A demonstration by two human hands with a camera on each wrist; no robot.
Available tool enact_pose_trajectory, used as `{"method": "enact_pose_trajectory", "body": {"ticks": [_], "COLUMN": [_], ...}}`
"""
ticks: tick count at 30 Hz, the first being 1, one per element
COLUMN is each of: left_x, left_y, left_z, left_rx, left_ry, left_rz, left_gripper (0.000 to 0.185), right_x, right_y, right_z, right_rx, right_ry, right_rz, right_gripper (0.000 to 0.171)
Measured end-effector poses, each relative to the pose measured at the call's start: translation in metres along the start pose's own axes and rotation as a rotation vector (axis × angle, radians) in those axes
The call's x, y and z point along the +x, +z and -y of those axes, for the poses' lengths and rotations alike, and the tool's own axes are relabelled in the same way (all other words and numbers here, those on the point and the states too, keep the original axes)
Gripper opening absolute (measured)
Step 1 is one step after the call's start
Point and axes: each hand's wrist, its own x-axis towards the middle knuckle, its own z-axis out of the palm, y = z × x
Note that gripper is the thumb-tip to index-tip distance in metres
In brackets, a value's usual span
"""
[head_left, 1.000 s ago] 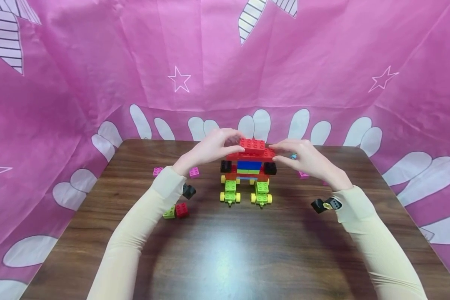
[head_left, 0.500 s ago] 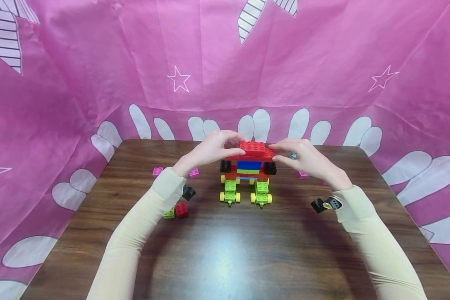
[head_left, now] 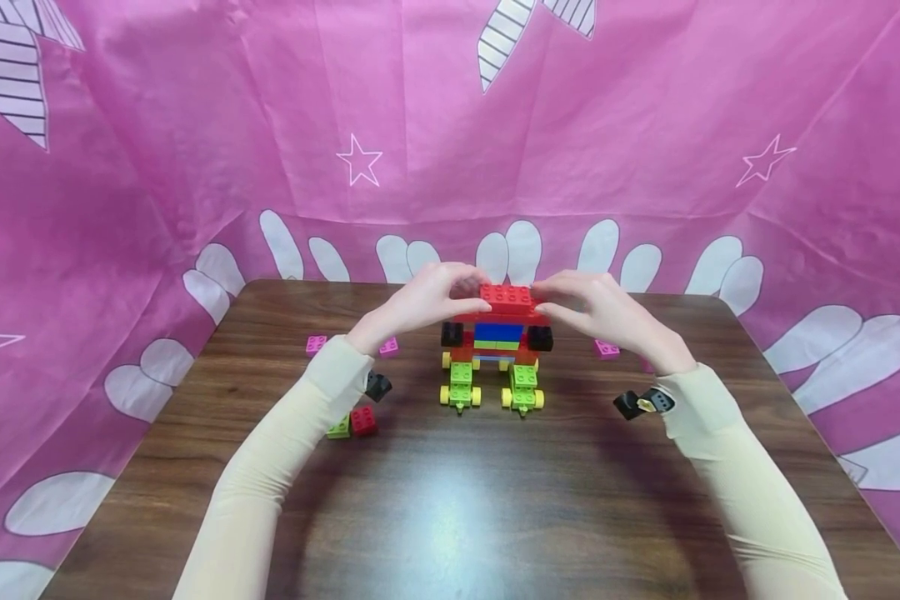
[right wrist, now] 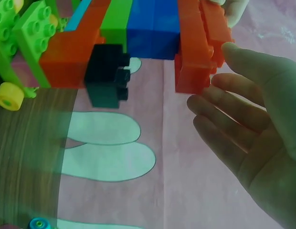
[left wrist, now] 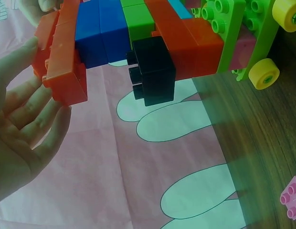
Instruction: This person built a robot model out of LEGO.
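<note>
Crosswise, red top brick (head_left: 506, 298) sits on red beam (head_left: 507, 318), long axis parallel to it; left hand (head_left: 426, 296) and right hand (head_left: 604, 310) pinch opposite ends above it, neither clearly nearer.

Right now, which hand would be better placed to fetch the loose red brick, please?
Likely the left hand: the loose red brick lies on that side, near the left sleeve; the right hand is farther, across the model.

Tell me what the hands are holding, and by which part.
The top red brick, by its two ends: the left hand grips the left end, the right hand the right end.
</note>
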Motion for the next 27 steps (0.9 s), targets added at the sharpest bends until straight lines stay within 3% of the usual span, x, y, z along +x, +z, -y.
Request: {"method": "enact_pose_trajectory", "body": {"ticks": [13,20,27], "left_x": [0.000,-0.001,-0.003], "left_y": [-0.001,-0.003,-0.005], "left_z": [0.002,0.005,0.004], "left_rx": [0.011,0.028,-0.018], "left_ry": [0.027,0.062,0.040], "left_rz": [0.010,-0.001,0.007], "left_gripper": [0.041,0.040,0.039], "right_x": [0.013,0.015,0.017], "right_y": [0.003,0.002,0.002], "right_z": [0.006,0.007,0.009], "right_rx": [-0.015,-0.022,-0.028], "right_ry": [-0.078,-0.075,-0.068], "right_rz": [-0.022,-0.017,-0.003], "right_gripper": [0.034,0.032,0.034]}}
